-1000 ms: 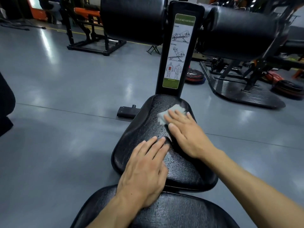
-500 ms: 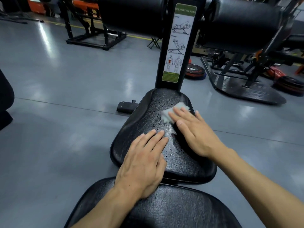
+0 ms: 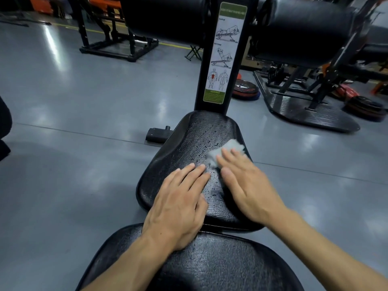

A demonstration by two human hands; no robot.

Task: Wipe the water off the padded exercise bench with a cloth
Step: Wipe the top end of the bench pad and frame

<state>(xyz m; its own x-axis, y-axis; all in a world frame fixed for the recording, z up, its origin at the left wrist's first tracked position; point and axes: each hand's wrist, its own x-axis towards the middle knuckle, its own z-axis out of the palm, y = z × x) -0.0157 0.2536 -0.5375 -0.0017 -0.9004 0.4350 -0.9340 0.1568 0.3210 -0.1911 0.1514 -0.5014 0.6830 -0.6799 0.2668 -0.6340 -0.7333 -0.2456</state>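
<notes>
Currently the wiping step is in hand. The right hand [image 3: 249, 185] lies flat, fingers straight, pressing the grey cloth [image 3: 225, 151] onto the right side of the bench's seat pad [image 3: 189, 143]. The left hand [image 3: 178, 204] also lies flat with straight fingers, bracing on the near left of the same pad and holding nothing. Water beads show across the pad's far and central surface, around and ahead of the cloth, and a wet patch sits between the hands. The near pad [image 3: 210, 259] appears to carry scattered droplets as well. By judgement, much water remains. The next move calls for sweeping the cloth left across the beaded area under steady flat pressure.
</notes>
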